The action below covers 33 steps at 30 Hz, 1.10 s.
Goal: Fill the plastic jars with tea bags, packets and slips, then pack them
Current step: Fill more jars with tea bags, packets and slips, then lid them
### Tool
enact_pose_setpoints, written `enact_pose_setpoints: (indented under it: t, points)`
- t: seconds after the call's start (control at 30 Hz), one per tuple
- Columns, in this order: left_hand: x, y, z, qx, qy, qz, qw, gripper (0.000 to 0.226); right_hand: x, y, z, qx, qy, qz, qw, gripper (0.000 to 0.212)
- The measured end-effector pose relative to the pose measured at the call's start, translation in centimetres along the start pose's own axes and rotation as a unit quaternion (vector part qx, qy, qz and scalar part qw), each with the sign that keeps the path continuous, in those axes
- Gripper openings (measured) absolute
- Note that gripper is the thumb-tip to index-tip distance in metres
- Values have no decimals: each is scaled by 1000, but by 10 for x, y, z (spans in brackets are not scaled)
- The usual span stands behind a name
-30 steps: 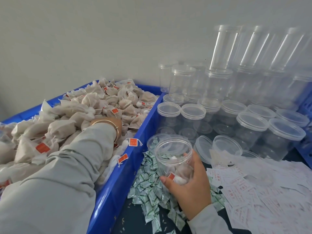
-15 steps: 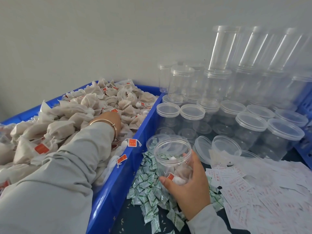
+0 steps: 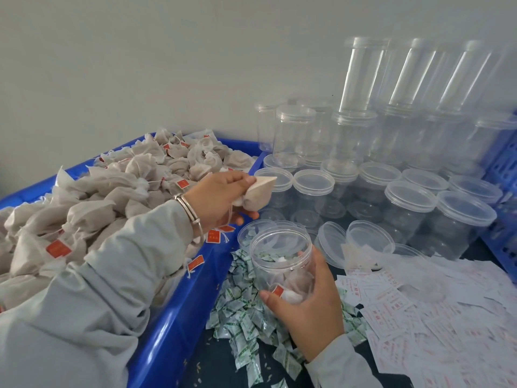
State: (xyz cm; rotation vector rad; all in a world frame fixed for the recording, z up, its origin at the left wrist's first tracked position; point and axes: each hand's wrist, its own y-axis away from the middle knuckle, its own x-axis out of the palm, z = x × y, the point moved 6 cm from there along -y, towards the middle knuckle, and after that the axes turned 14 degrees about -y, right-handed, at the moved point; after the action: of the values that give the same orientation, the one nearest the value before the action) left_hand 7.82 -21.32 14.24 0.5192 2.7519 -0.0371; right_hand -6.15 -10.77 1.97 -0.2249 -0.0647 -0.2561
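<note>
A dark tabletop [image 3: 218,359] stands against a plain pale wall [image 3: 140,65]. On its left side a blue crate [image 3: 173,326] is heaped with tea bags [image 3: 92,217], many with a small red tag. Beside the crate lies a pile of green-and-white packets [image 3: 240,315], and to the right of it many white slips [image 3: 436,326] with red print are spread. Behind them stand rows of clear lidded jars [image 3: 408,208], some stacked high near the wall, and a few loose lids [image 3: 369,242] lean in front. The left hand [image 3: 221,200] is raised over the right edge of the crate, wrist bent, and its fingers pinch one tea bag [image 3: 258,191] in the air. The right hand [image 3: 310,309] is low over the packets, its fingers curled around an open jar [image 3: 279,261] that is tilted toward the left hand and has a few tea bags at the bottom.
</note>
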Motion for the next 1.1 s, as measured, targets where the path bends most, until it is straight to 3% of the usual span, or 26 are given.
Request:
enact_pose_setpoints:
  t: [0.1,0.33,0.5,0.7,0.83,0.93,1.03,1.1]
  points:
    - [19,6,-4,18,-2,42,999,19,1,0,1,5,-3,1,1000,103]
    - [39,12,-8,143,-207,81,964,16,3,0,0,16,-37,11,999,105]
    - [34,15,-13,182,-334,48,924,13,3,0,2,12,-22,9,1000,105]
    - [41,17,-7,167,-432,85,882,8,4,0,3,4,-6,4,1000,108]
    - [31,15,-12,166,-451,49,876,6,3,0,1,1,-3,-2,1000,108]
    - [26,15,-7,143,-475,64,866,26,3,-1,0,-2,6,-7,1000,107]
    - [28,20,-3,117,-478,133,860,53,4,-1,-2,2,11,-3,1000,106]
    - [30,22,-1,109,-483,178,850,59,5,0,-2,-3,29,-3,1000,104]
